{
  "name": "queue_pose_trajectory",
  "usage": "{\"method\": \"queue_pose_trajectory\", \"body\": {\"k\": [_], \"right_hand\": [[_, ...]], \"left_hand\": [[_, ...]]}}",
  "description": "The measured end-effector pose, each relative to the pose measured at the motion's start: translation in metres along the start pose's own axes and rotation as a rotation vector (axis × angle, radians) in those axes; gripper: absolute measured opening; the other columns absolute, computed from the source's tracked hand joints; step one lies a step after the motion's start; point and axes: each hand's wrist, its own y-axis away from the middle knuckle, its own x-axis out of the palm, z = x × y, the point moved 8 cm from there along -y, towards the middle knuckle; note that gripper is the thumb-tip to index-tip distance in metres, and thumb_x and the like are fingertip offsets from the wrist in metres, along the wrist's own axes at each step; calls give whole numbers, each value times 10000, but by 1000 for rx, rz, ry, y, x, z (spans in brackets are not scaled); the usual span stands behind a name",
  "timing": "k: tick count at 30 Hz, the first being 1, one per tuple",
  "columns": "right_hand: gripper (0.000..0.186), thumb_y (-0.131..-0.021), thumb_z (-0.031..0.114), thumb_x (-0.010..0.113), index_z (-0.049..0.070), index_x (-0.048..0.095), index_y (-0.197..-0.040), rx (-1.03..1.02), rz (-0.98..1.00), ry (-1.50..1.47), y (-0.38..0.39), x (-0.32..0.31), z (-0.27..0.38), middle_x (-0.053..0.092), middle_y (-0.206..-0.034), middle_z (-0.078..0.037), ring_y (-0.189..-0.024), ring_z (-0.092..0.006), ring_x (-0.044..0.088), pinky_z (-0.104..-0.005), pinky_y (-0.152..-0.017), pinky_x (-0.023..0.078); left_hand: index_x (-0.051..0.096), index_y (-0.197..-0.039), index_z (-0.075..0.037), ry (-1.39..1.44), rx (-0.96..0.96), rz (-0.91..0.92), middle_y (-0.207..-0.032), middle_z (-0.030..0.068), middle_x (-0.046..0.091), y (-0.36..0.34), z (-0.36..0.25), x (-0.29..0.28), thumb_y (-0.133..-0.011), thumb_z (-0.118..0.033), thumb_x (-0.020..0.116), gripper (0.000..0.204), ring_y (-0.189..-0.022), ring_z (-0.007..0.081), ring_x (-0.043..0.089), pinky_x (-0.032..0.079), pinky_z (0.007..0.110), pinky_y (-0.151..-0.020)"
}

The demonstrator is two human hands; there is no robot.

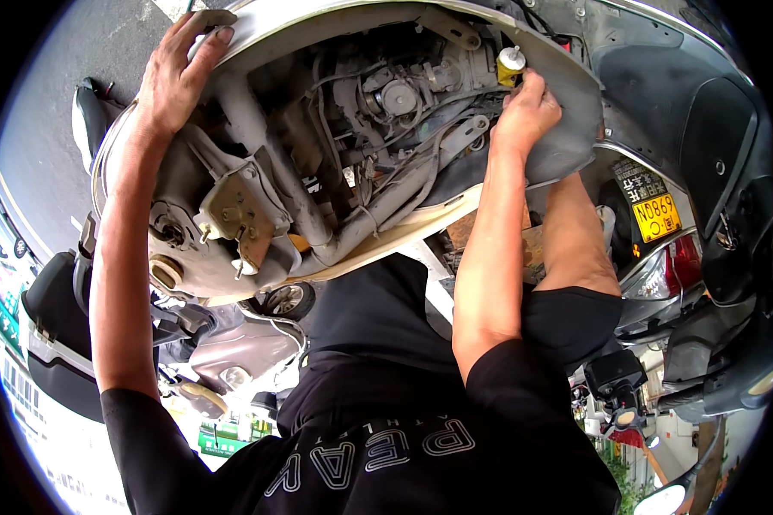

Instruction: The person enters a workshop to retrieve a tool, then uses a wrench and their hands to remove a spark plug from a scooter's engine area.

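A scooter's open body, with its pale body panel (386, 230) forming the rim, lies before me. My left hand (185, 64) grips the far left rim, thumb and fingers bent round its whitish edge. At the far right inside the rim, my right hand (526, 116) has its fingers closed on a small yellow bottle with a white top (510, 67); part of it is hidden behind the fingers. Between the hands the dusty engine (399, 99) shows with hoses and cables. A grey frame tube (262, 146) crosses to its left, beside a beige metal bracket (236, 219).
Another scooter with a yellow plate (655, 215) and a red tail light (684, 264) stands close on the right. A black top box (60, 335) is at the left. My bare knee (575, 240) is beside the right forearm. Grey pavement (51, 51) stretches along the upper left.
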Motion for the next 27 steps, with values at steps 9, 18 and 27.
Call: {"method": "queue_pose_trajectory", "body": {"k": [9,18,27], "right_hand": [[336,-823,192,512,-64,515,-604,-98,93,261,69,1,1,430,-480,-192,-414,-231,405,-372,-456,356],[285,-788,275,619,-4,575,-819,-343,206,588,71,11,-5,612,-798,-190,-730,-393,573,-459,-673,444],[260,-779,243,606,-16,630,-765,63,319,-15,-45,7,-32,601,-620,-85,-525,-168,558,-285,-516,422]], "left_hand": [[566,-1075,-59,45,-4,-10,-1026,155,572,-9,2,0,-879,-336,464,355,-955,290,554,406,328,-836],[587,-1030,-43,0,84,-26,-1010,156,571,3,-1,-1,-865,-275,491,300,-988,290,543,400,344,-864],[585,-1043,-87,-41,98,-54,-1014,142,569,0,1,-4,-873,-332,467,321,-988,309,537,402,352,-855]]}}
